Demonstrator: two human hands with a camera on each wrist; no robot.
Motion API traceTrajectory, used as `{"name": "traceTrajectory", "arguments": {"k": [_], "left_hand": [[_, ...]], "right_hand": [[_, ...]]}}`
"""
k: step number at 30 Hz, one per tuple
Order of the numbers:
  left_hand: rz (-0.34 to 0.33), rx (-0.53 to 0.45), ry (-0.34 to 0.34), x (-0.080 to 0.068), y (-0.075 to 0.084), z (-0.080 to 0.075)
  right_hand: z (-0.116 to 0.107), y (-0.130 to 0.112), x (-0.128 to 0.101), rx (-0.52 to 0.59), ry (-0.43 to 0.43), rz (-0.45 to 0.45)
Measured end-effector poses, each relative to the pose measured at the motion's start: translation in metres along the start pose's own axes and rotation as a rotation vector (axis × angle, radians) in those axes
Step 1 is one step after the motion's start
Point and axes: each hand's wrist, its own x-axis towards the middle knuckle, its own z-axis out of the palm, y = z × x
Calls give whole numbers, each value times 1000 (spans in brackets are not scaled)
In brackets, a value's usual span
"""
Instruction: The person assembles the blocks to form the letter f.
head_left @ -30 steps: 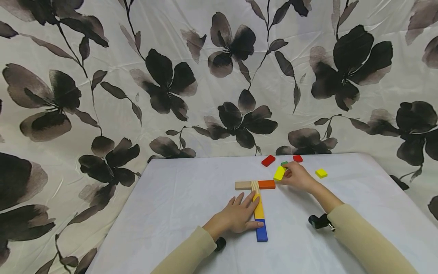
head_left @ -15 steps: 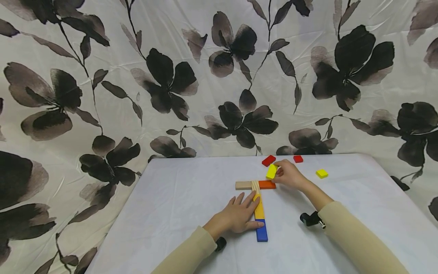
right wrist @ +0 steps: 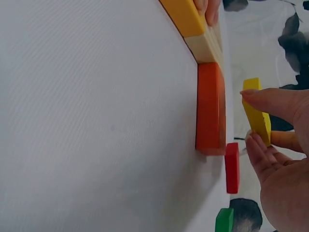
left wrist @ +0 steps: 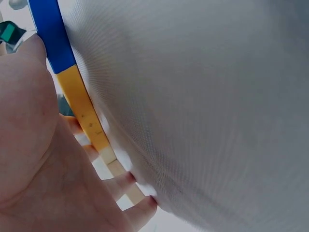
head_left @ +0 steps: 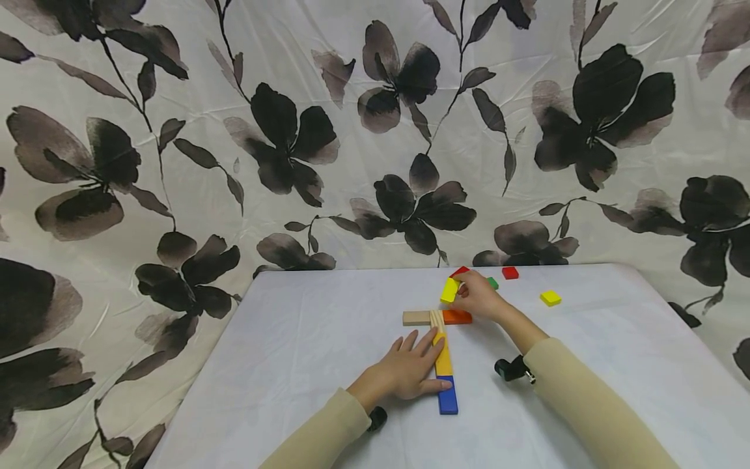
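Observation:
My right hand (head_left: 482,298) pinches a yellow block (head_left: 449,290) above the far part of the table. In the right wrist view the thumb and fingertips hold this yellow block (right wrist: 256,113) at its two ends. Below lies a T shape of blocks: a plain wood block (head_left: 415,318) and an orange block (head_left: 457,317) form its crossbar. Its stem runs toward me with a plain wood end, a yellow-orange block (head_left: 444,360) and a blue block (head_left: 448,402). Fingers spread, my left hand (head_left: 401,372) rests on the stem, thumb on the blue block.
Loose behind the right hand lie a red block (head_left: 459,271), partly covered by it, and a green block (head_left: 493,283). Farther right are a small red block (head_left: 510,273) and a small yellow block (head_left: 551,298). A floral cloth (head_left: 375,150) hangs behind the white table (head_left: 281,365).
My right hand has carried the yellow block leftward, past the orange block's right end. The green block now shows behind the hand, and the red one is partly covered. The left hand stays put.

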Motion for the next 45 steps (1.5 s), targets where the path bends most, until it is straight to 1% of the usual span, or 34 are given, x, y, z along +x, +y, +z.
{"name": "traceTrajectory", "arguments": {"k": [4, 9, 15, 20, 27, 35, 45], "left_hand": [[5, 8, 9, 0, 0, 0], [7, 24, 17, 0, 1, 0], [10, 29, 12, -2, 1, -1], [19, 15, 7, -2, 1, 0], [17, 11, 7, -1, 0, 2], [16, 11, 8, 0, -2, 1], [0, 11, 8, 0, -2, 3]], "right_hand": [[3, -4, 5, 3, -7, 0], [8, -3, 12, -9, -19, 3], [13, -1, 18, -14, -44, 32], [15, 3, 20, -13, -64, 55], [15, 7, 22, 11, -86, 63], [14, 9, 26, 63, -100, 85], [21, 8, 26, 60, -104, 45]]}}
